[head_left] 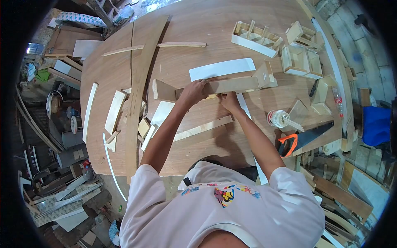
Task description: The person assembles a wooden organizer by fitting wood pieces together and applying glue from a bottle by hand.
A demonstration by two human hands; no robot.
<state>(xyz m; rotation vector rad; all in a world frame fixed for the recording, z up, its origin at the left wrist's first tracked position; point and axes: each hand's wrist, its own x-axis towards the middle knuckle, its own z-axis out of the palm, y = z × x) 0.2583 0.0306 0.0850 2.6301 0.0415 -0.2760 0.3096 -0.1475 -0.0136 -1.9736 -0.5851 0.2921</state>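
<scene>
In front of me a wooden frame [231, 85] stands on the table, made of a long board with an upright block at each end. My left hand [194, 91] is closed over the board's top edge, near the left end block [163, 91]. Close beside it, my right hand [230, 102] has its fingers pressed together at the board's near lower edge, by a thin yellowish strip. Its fingertips are partly hidden. Behind the frame lies a flat white panel [222, 69]. A narrow wooden strip [202, 128] rests on the near side, below my hands.
At right are an open glue jar [276, 118] with a brush and a handsaw [306, 138] with an orange-black handle. Small compartmented boxes [256, 39] stand at the back right. A long plank [142, 87] crosses the left side, with wood offcuts [115, 111] beside it.
</scene>
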